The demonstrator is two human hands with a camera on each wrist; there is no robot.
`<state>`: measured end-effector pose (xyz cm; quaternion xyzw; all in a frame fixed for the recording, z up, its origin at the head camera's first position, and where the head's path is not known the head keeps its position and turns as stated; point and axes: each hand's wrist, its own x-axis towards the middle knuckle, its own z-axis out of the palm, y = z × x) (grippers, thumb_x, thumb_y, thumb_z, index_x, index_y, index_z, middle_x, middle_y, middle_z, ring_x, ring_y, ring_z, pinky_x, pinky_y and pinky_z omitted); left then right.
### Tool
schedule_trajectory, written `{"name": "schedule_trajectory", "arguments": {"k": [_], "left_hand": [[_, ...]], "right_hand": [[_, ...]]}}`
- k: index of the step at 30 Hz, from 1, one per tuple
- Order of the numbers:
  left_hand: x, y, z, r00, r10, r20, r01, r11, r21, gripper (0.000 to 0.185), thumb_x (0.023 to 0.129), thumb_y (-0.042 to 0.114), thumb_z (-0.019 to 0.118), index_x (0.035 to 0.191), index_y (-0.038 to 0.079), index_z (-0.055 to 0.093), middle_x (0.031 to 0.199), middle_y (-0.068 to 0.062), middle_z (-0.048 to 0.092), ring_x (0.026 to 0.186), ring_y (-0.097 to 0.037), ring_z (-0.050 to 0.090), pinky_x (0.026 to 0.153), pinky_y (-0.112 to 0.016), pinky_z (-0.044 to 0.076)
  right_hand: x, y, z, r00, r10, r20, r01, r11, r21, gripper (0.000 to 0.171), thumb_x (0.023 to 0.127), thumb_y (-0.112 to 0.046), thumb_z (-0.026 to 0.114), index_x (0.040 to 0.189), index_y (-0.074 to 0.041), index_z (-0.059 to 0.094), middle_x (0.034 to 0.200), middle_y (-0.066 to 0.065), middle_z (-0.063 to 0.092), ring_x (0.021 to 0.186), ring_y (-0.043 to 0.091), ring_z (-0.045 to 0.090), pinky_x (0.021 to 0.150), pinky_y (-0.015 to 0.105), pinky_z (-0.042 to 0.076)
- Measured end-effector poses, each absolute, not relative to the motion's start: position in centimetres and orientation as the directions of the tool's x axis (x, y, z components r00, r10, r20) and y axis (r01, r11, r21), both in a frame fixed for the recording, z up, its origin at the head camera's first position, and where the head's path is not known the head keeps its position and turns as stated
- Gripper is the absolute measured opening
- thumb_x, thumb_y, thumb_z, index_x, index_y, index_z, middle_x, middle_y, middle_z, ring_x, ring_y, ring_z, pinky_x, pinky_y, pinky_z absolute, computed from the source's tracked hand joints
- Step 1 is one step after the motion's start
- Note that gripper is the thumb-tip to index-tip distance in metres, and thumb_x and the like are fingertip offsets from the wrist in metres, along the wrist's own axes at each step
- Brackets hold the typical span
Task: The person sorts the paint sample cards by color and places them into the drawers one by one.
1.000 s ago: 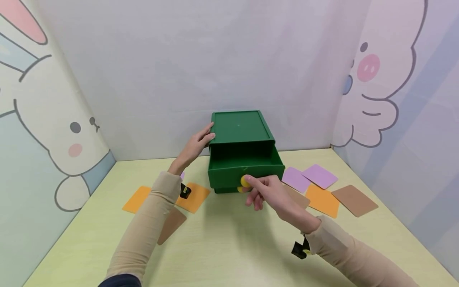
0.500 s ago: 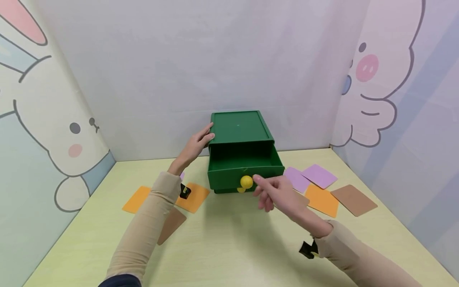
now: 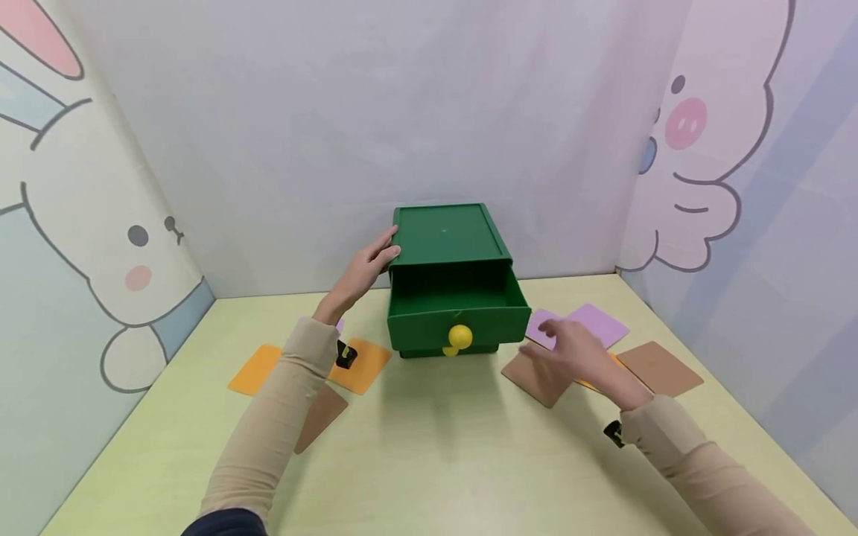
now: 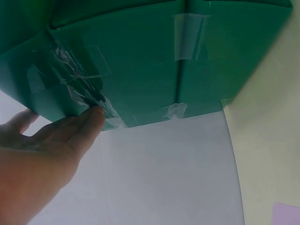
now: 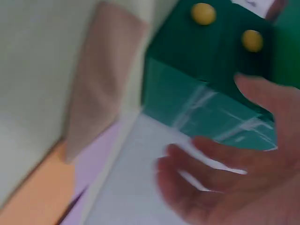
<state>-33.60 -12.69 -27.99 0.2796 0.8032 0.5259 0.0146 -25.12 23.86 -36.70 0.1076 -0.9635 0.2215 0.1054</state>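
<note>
1. A green drawer box [image 3: 450, 253] stands at the far middle of the pale yellow table [image 3: 429, 461], its back near the far wall.
2. Its upper drawer [image 3: 457, 313] is pulled out toward the near side, with a round yellow knob [image 3: 459, 336] on its front; a second yellow knob shows just below it.
3. The left hand [image 3: 365, 269] rests flat against the left top edge of the box, fingers straight. The left wrist view shows the fingertips [image 4: 93, 117] touching the taped green side.
4. The right hand [image 3: 570, 351] hovers to the right of the box, well clear of the knob, fingers spread loosely and holding nothing. It is blurred in both views.
5. Below that hand lies a brown card [image 3: 536, 376], with a lilac card [image 3: 596, 324] beyond it and an orange card mostly hidden under the hand.
6. Another brown card [image 3: 660, 368] lies farther right.
7. On the left side lie two orange cards [image 3: 255, 368] and a brown one partly under the left sleeve [image 3: 275, 432].
8. The two hands are well apart, one on each side of the box.
</note>
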Motion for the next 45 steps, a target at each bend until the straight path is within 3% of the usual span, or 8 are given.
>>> {"name": "schedule_trajectory", "arguments": {"k": [4, 6, 11, 24, 31, 38, 41, 45], "left_hand": [[-33.7, -12.8, -28.1, -0.841, 0.468, 0.271, 0.435, 0.287, 0.853, 0.058, 0.105, 0.026, 0.038, 0.156, 0.015, 0.014, 0.163, -0.008, 0.012, 0.151, -0.025, 0.015, 0.119, -0.047, 0.028], [-33.7, -12.8, -28.1, -0.839, 0.468, 0.277, 0.439, 0.283, 0.853, 0.058, 0.105, 0.026, 0.037, 0.156, 0.014, 0.014, 0.163, -0.008, 0.012, 0.151, -0.025, 0.015, 0.119, -0.048, 0.028], [-33.8, -12.8, -27.9, -0.838, 0.467, 0.283, 0.446, 0.288, 0.847, 0.057, 0.105, 0.026, 0.038, 0.156, 0.015, 0.015, 0.163, -0.008, 0.013, 0.151, -0.025, 0.016, 0.119, -0.048, 0.028], [-34.2, -12.8, -27.4, -0.831, 0.504, 0.237, 0.451, 0.359, 0.817, 0.061, 0.104, 0.028, 0.038, 0.157, 0.016, 0.011, 0.164, -0.006, 0.008, 0.152, -0.028, 0.011, 0.119, -0.054, 0.024], [-34.5, -13.0, -27.4, -0.834, 0.514, 0.202, 0.419, 0.351, 0.837, 0.063, 0.104, 0.031, 0.038, 0.157, 0.019, 0.006, 0.165, -0.005, 0.005, 0.152, -0.026, 0.009, 0.119, -0.056, 0.023], [-34.8, -13.0, -27.3, -0.826, 0.524, 0.209, 0.425, 0.334, 0.841, 0.063, 0.104, 0.032, 0.038, 0.157, 0.02, 0.006, 0.165, -0.004, 0.004, 0.152, -0.025, 0.008, 0.119, -0.056, 0.022], [-34.9, -13.0, -27.4, -0.825, 0.523, 0.213, 0.425, 0.327, 0.844, 0.064, 0.104, 0.032, 0.039, 0.157, 0.02, 0.006, 0.165, -0.004, 0.004, 0.152, -0.024, 0.008, 0.119, -0.057, 0.022], [-34.8, -13.0, -27.4, -0.829, 0.518, 0.21, 0.418, 0.325, 0.848, 0.064, 0.104, 0.034, 0.039, 0.157, 0.021, 0.006, 0.165, -0.003, 0.003, 0.152, -0.023, 0.008, 0.119, -0.055, 0.022]], "right_hand": [[-25.5, 24.2, -38.9, -0.984, -0.18, 0.013, -0.178, 0.954, -0.24, 0.068, 0.074, -0.058, 0.075, 0.103, 0.003, 0.061, 0.087, 0.014, 0.063, 0.079, 0.027, 0.056, 0.065, 0.037, 0.047], [-25.5, 24.0, -39.5, -0.985, -0.172, -0.021, -0.165, 0.968, -0.188, 0.072, 0.068, -0.062, 0.077, 0.099, 0.001, 0.058, 0.083, 0.013, 0.057, 0.077, 0.027, 0.051, 0.064, 0.039, 0.045], [-25.2, 23.7, -40.3, -0.989, -0.15, -0.01, -0.148, 0.979, -0.139, 0.082, 0.062, -0.066, 0.079, 0.104, 0.001, 0.057, 0.092, 0.017, 0.058, 0.084, 0.031, 0.051, 0.073, 0.049, 0.046], [-25.3, 23.6, -40.0, -0.989, -0.147, -0.013, -0.14, 0.963, -0.229, 0.06, 0.066, -0.053, 0.083, 0.091, -0.005, 0.057, 0.081, 0.007, 0.056, 0.077, 0.023, 0.051, 0.066, 0.04, 0.041], [-26.2, 25.2, -36.3, -0.98, -0.197, 0.033, -0.198, 0.927, -0.319, 0.067, 0.071, -0.044, 0.081, 0.11, 0.005, 0.06, 0.088, 0.011, 0.063, 0.075, 0.021, 0.055, 0.06, 0.031, 0.046], [-26.7, 27.2, -31.8, -0.977, -0.205, 0.067, -0.215, 0.908, -0.36, 0.081, 0.074, -0.044, 0.08, 0.13, 0.007, 0.052, 0.108, 0.02, 0.061, 0.091, 0.029, 0.054, 0.073, 0.039, 0.049], [-26.8, 27.9, -30.0, -0.971, -0.223, 0.082, -0.237, 0.887, -0.395, 0.08, 0.076, -0.045, 0.079, 0.133, 0.004, 0.051, 0.115, 0.019, 0.06, 0.098, 0.03, 0.051, 0.079, 0.038, 0.046], [-26.8, 28.4, -27.8, -0.959, -0.258, 0.12, -0.285, 0.857, -0.429, 0.077, 0.078, -0.044, 0.078, 0.133, 0.003, 0.051, 0.128, 0.023, 0.057, 0.112, 0.035, 0.05, 0.092, 0.05, 0.047]]}}
